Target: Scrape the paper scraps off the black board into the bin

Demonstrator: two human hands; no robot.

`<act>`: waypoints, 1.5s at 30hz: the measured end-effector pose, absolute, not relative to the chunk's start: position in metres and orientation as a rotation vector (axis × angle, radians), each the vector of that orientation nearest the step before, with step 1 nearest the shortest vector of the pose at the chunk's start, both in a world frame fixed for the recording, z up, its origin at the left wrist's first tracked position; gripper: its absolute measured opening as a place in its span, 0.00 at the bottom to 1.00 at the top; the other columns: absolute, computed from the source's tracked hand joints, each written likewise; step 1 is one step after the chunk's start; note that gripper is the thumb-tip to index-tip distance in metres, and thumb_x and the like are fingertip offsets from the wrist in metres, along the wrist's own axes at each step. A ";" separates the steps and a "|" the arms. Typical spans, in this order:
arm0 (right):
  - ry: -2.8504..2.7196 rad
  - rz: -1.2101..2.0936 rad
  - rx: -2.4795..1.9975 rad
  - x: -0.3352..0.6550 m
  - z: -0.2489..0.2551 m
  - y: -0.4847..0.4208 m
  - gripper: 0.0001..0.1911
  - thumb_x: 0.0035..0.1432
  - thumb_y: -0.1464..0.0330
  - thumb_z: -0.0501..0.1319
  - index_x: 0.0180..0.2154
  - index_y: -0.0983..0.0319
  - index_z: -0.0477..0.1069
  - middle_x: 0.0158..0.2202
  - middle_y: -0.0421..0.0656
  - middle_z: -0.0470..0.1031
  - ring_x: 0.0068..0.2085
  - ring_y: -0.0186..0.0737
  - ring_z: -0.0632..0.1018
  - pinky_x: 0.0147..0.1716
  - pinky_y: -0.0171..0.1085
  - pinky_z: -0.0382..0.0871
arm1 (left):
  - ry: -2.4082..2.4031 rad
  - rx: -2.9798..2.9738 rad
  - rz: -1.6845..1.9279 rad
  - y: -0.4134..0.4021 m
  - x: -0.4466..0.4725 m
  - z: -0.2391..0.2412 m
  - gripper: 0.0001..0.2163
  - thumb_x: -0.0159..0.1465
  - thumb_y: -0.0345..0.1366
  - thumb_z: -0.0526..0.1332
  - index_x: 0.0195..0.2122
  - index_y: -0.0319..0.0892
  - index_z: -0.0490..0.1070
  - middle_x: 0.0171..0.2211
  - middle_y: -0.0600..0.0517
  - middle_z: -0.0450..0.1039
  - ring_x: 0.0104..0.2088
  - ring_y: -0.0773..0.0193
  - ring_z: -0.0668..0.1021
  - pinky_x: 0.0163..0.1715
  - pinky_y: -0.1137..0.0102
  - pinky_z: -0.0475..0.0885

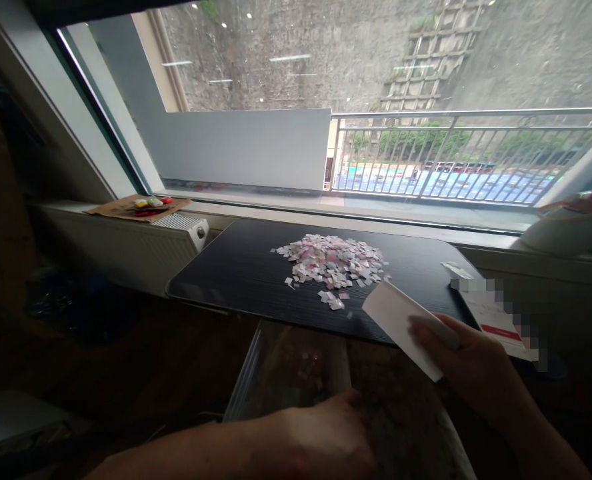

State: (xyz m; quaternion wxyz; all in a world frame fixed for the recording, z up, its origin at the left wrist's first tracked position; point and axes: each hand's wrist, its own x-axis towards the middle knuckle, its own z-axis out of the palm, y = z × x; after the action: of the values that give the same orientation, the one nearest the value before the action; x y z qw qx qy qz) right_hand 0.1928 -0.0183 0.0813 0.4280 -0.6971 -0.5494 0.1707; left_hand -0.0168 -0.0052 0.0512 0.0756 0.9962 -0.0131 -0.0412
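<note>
A heap of small square paper-like pieces (331, 257), white and pinkish, lies on a black tabletop (236, 267). My right hand (463, 357) is closed round a flat white scraper-like piece (399, 320) with a thicker grip along one side. Its far corner hangs over the table's front edge, just right of the heap. Below that edge stands a clear plastic bin (249, 373) with a few bits inside (310, 363). At the bin's near right rim my left hand (331, 430) is closed; its fingertips are lost in shadow.
On the table's right lies a flat white and red packet (501, 327), partly blurred out. Left of the table, a radiator (126, 243) carries cardboard (109, 208) with coloured items (151, 203). A large window with a sill (276, 210) runs behind. Dark bags (76, 303) rest on the floor.
</note>
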 end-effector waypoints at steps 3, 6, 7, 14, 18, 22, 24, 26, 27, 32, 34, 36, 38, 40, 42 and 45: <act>-1.431 0.337 -1.741 0.190 0.079 -0.024 0.15 0.55 0.56 0.63 0.35 0.59 0.81 0.23 0.40 0.76 0.26 0.41 0.75 0.24 0.35 0.67 | -0.040 2.976 -0.151 -0.005 -0.014 0.057 0.16 0.61 0.35 0.64 0.16 0.42 0.65 0.24 0.53 0.75 0.27 0.64 0.73 0.35 0.63 0.67; -1.572 0.323 -1.682 0.181 0.079 -0.025 0.15 0.60 0.56 0.60 0.35 0.57 0.81 0.26 0.41 0.79 0.27 0.41 0.77 0.27 0.35 0.69 | -0.028 2.970 -0.174 -0.005 -0.011 0.059 0.15 0.62 0.33 0.62 0.17 0.41 0.67 0.24 0.53 0.75 0.27 0.65 0.73 0.36 0.65 0.68; -1.609 0.307 -1.671 0.178 0.079 -0.024 0.15 0.61 0.57 0.59 0.35 0.57 0.81 0.26 0.41 0.79 0.27 0.41 0.77 0.27 0.35 0.69 | -0.016 2.966 -0.183 -0.005 -0.010 0.058 0.16 0.62 0.33 0.62 0.17 0.41 0.66 0.23 0.53 0.74 0.26 0.65 0.73 0.35 0.65 0.68; -1.720 0.251 -1.630 0.175 0.075 -0.016 0.14 0.63 0.59 0.58 0.37 0.56 0.81 0.28 0.42 0.80 0.28 0.41 0.77 0.28 0.35 0.69 | -0.030 2.883 -0.109 -0.005 -0.013 0.050 0.16 0.61 0.32 0.61 0.15 0.42 0.65 0.20 0.53 0.69 0.25 0.63 0.72 0.32 0.63 0.64; -1.746 0.267 -1.596 0.170 0.076 -0.007 0.14 0.63 0.60 0.58 0.37 0.57 0.81 0.28 0.41 0.79 0.28 0.41 0.77 0.29 0.35 0.69 | 0.040 2.892 -0.187 -0.008 -0.011 0.049 0.20 0.61 0.32 0.64 0.13 0.41 0.61 0.17 0.54 0.66 0.22 0.64 0.68 0.33 0.62 0.64; -1.756 0.237 -1.623 0.169 0.082 0.001 0.14 0.62 0.60 0.58 0.35 0.58 0.80 0.27 0.42 0.79 0.28 0.41 0.76 0.30 0.36 0.69 | 0.034 2.924 -0.212 -0.008 -0.011 0.050 0.21 0.58 0.34 0.67 0.12 0.42 0.58 0.18 0.54 0.69 0.21 0.64 0.67 0.33 0.61 0.65; -1.766 0.275 -1.625 0.171 0.084 -0.003 0.14 0.62 0.59 0.58 0.34 0.57 0.80 0.26 0.41 0.78 0.27 0.41 0.76 0.29 0.36 0.69 | 0.023 2.902 -0.221 -0.008 -0.011 0.053 0.21 0.59 0.34 0.66 0.13 0.42 0.59 0.19 0.54 0.70 0.21 0.64 0.68 0.33 0.61 0.65; -1.729 0.311 -1.642 0.173 0.084 -0.010 0.14 0.62 0.58 0.58 0.35 0.56 0.81 0.25 0.40 0.78 0.27 0.41 0.76 0.27 0.35 0.68 | 0.022 2.877 -0.206 -0.007 -0.011 0.057 0.20 0.61 0.33 0.64 0.14 0.42 0.60 0.19 0.53 0.71 0.22 0.64 0.69 0.34 0.62 0.65; -1.691 0.328 -1.657 0.174 0.084 -0.014 0.14 0.61 0.58 0.59 0.36 0.56 0.81 0.24 0.40 0.78 0.26 0.41 0.76 0.25 0.35 0.67 | 0.037 2.874 -0.208 -0.007 -0.011 0.059 0.19 0.61 0.32 0.64 0.14 0.42 0.61 0.19 0.53 0.71 0.23 0.64 0.69 0.33 0.63 0.65; -1.502 0.456 -1.683 0.173 0.086 -0.019 0.15 0.56 0.56 0.63 0.35 0.59 0.82 0.25 0.41 0.79 0.28 0.43 0.78 0.23 0.35 0.66 | 0.073 2.875 -0.301 -0.007 -0.009 0.067 0.21 0.61 0.33 0.64 0.13 0.41 0.59 0.20 0.53 0.71 0.23 0.65 0.68 0.33 0.63 0.65; -1.470 0.476 -1.693 0.172 0.087 -0.017 0.15 0.55 0.56 0.63 0.34 0.60 0.82 0.23 0.40 0.78 0.27 0.42 0.77 0.23 0.34 0.66 | 0.051 2.865 -0.302 -0.007 -0.010 0.072 0.19 0.62 0.32 0.63 0.14 0.42 0.61 0.21 0.54 0.71 0.24 0.64 0.68 0.33 0.63 0.65; -1.449 0.471 -1.705 0.171 0.088 -0.015 0.16 0.54 0.56 0.63 0.33 0.60 0.82 0.22 0.40 0.76 0.26 0.41 0.76 0.22 0.34 0.66 | 0.048 2.875 -0.338 -0.007 -0.010 0.077 0.18 0.62 0.31 0.64 0.16 0.41 0.62 0.22 0.54 0.71 0.25 0.65 0.69 0.34 0.64 0.65; -1.439 0.472 -1.709 0.171 0.089 -0.015 0.16 0.54 0.55 0.63 0.32 0.61 0.81 0.21 0.40 0.76 0.26 0.41 0.76 0.21 0.33 0.64 | 0.050 2.889 -0.373 -0.007 -0.011 0.081 0.16 0.62 0.30 0.63 0.17 0.41 0.64 0.23 0.54 0.72 0.26 0.64 0.69 0.34 0.64 0.65; -1.429 0.477 -1.717 0.172 0.089 -0.015 0.17 0.53 0.55 0.63 0.33 0.61 0.81 0.22 0.40 0.77 0.27 0.42 0.77 0.20 0.33 0.63 | 0.038 2.887 -0.381 -0.007 -0.011 0.082 0.15 0.62 0.30 0.63 0.18 0.41 0.66 0.24 0.53 0.73 0.26 0.64 0.70 0.35 0.63 0.66; -1.418 0.480 -1.723 0.172 0.089 -0.015 0.17 0.53 0.54 0.63 0.33 0.61 0.81 0.23 0.40 0.77 0.28 0.42 0.77 0.19 0.33 0.62 | 0.042 2.890 -0.410 -0.007 -0.011 0.081 0.15 0.62 0.30 0.64 0.18 0.40 0.66 0.24 0.53 0.73 0.26 0.65 0.69 0.35 0.63 0.66; -1.435 0.486 -1.719 0.172 0.089 -0.015 0.18 0.53 0.54 0.63 0.34 0.61 0.82 0.23 0.40 0.77 0.28 0.41 0.76 0.20 0.33 0.62 | 0.065 2.897 -0.431 -0.007 -0.010 0.078 0.17 0.61 0.30 0.64 0.16 0.40 0.64 0.21 0.54 0.70 0.23 0.66 0.66 0.34 0.63 0.65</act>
State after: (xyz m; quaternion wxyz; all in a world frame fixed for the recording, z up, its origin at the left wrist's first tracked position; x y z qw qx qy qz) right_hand 0.1717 -0.0154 0.0891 0.4124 -0.6834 -0.5706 0.1933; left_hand -0.0100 -0.0072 0.0778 0.1058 0.9833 0.0220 -0.1463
